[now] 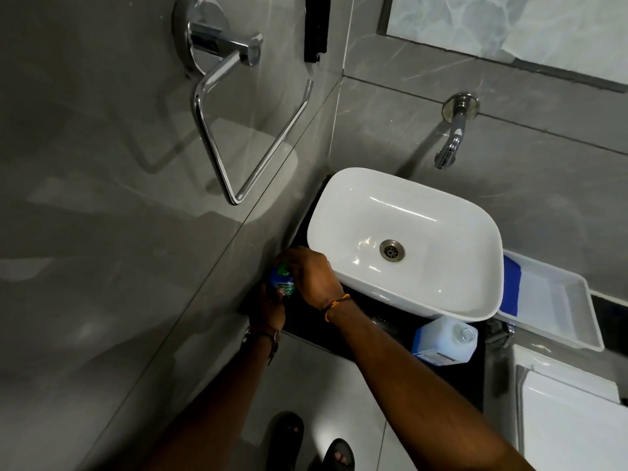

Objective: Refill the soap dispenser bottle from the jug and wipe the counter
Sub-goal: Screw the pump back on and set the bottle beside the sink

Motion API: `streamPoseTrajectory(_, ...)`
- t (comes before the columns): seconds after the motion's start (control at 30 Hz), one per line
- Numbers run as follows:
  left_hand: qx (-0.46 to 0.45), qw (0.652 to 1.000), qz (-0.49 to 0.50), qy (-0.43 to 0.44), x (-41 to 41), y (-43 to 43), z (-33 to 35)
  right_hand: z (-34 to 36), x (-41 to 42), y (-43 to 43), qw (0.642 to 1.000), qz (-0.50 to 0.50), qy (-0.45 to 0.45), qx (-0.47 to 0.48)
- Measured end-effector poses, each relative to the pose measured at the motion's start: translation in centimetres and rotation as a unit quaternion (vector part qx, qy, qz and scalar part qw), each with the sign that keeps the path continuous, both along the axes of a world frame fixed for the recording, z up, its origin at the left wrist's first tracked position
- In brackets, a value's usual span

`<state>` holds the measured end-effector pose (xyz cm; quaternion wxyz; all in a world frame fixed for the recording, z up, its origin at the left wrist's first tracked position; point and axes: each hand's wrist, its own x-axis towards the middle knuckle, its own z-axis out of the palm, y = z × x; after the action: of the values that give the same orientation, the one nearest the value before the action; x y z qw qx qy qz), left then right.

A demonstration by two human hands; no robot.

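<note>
A small blue-green soap dispenser bottle (281,283) stands on the black counter (373,338), in the corner by the left wall. My left hand (270,309) grips its lower body. My right hand (311,275) is closed over its top, hiding the pump. The translucent jug (445,339) with a blue label lies or stands at the counter's front, to the right of my arms, with its mouth showing and no hand on it.
A white basin (407,205) fills most of the counter, under a chrome wall tap (450,144). A chrome towel ring (238,130) hangs on the left wall. A white tray (557,300) with something blue sits at right. My sandalled feet (306,443) stand below.
</note>
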<state>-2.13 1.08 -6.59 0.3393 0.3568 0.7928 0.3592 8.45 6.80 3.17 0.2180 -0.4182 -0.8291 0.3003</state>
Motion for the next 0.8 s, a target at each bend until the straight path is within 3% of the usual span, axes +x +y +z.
streamPoseTrajectory(0.2, -0.003, 1.000, -0.003, 0.022, 0.1, 0.1, 0.1, -0.4, 0.1, 0.1, 1.000, -0.001, 0.006, 0.003)
streamPoseTrajectory(0.37, -0.011, 0.999, 0.024, -0.046, 0.4, 0.2, 0.1, -0.6, 0.0, 0.7, 1.000, -0.006, 0.010, -0.010)
streamPoseTrajectory(0.63, -0.003, 0.996, 0.044, -0.082, 0.3, 0.1, -0.2, -1.0, 0.3, 1.7, 1.000, 0.019, 0.013, -0.010)
streamPoseTrajectory(0.8, 0.001, 0.998, 0.036, -0.056, 0.2, -0.1, -0.5, -1.4, 0.3, 1.9, 0.999, 0.016, 0.032, -0.006)
